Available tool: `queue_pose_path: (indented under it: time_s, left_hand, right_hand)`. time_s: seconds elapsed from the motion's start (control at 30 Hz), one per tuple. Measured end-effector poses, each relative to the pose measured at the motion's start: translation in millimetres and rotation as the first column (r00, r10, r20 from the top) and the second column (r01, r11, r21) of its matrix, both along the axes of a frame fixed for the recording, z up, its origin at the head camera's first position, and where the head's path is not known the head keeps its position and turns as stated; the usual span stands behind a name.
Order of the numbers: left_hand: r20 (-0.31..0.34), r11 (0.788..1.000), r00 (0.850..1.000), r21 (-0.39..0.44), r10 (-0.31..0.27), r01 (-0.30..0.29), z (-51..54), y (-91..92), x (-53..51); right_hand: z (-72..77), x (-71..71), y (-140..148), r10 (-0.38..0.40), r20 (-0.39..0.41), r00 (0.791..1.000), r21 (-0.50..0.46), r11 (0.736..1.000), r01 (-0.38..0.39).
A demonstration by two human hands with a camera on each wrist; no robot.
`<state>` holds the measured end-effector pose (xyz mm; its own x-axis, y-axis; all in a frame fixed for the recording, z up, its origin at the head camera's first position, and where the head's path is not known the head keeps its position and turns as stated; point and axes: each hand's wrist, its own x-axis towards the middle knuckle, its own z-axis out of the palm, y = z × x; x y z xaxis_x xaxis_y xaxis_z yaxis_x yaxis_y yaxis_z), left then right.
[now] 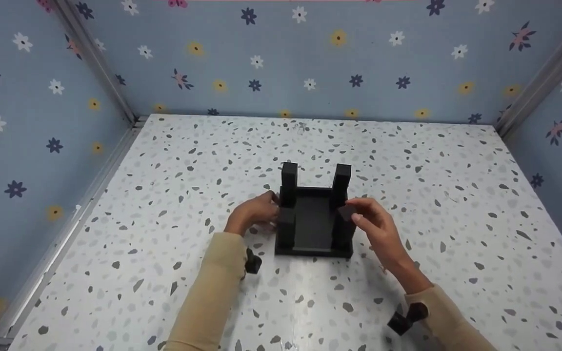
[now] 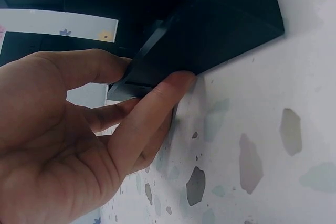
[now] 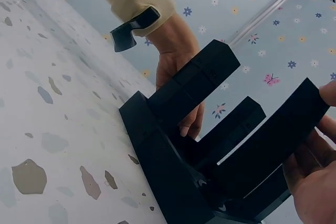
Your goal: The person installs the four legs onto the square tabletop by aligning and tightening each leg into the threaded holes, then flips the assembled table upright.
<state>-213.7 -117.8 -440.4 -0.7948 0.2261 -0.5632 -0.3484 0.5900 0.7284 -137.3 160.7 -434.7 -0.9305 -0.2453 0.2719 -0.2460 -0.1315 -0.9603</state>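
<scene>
A black rectangular base (image 1: pixel 312 252) with a raised rim lies on the table, several square legs standing up from it like an upturned small table. At its left side my left hand (image 1: pixel 256 210) grips the base's edge; in the left wrist view the thumb and fingers (image 2: pixel 149 111) lie around that black edge. My right hand (image 1: pixel 378 229) pinches the top of the near right leg (image 1: pixel 346 212) between thumb and fingers. In the right wrist view this leg (image 3: pixel 278 140) leans slightly beside the other legs, and its lower end is in shadow at the base.
The speckled white table (image 1: pixel 203 161) runs out on all sides of the black piece. Blue flowered panels (image 1: pixel 305 58) wall it in at the back, left and right, with metal rails at the corners. Black mounts (image 1: pixel 408 317) sit on both wrists.
</scene>
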Motion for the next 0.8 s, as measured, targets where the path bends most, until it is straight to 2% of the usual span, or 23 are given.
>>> queue_pose_path:
  time_s: [0.13, 0.27, 0.33, 0.6, 0.8]
  left_hand:
    - [-0.029, 1.000, 0.999, -0.015, -0.013, 0.013, -0.8, -0.3, 0.1]
    - [-0.030, 0.996, 0.999, -0.084, -0.032, 0.029, 0.0, -0.8, -0.3]
    - [-0.026, 0.995, 0.999, -0.091, -0.030, 0.028, -0.4, -0.8, -1.1]
    - [-0.017, 0.997, 1.000, -0.076, -0.021, 0.019, -2.1, -1.1, -1.4]
    - [-0.020, 0.996, 1.000, -0.084, -0.017, 0.015, -1.5, -0.4, -1.1]
  right_hand:
    - [0.5, 1.6, 0.0, -0.048, 0.026, 0.998, 0.035, 0.998, 0.047]
    - [2.1, 3.6, -1.9, -0.085, 0.041, 0.996, 0.050, 0.995, 0.083]
    - [1.9, 4.3, -3.1, -0.103, 0.039, 0.994, 0.059, 0.993, 0.101]
    - [-2.4, 5.6, -5.6, -0.139, -0.037, 0.990, 0.089, 0.986, 0.142]
    - [-3.9, 6.1, -7.1, -0.163, -0.060, 0.985, 0.106, 0.980, 0.168]
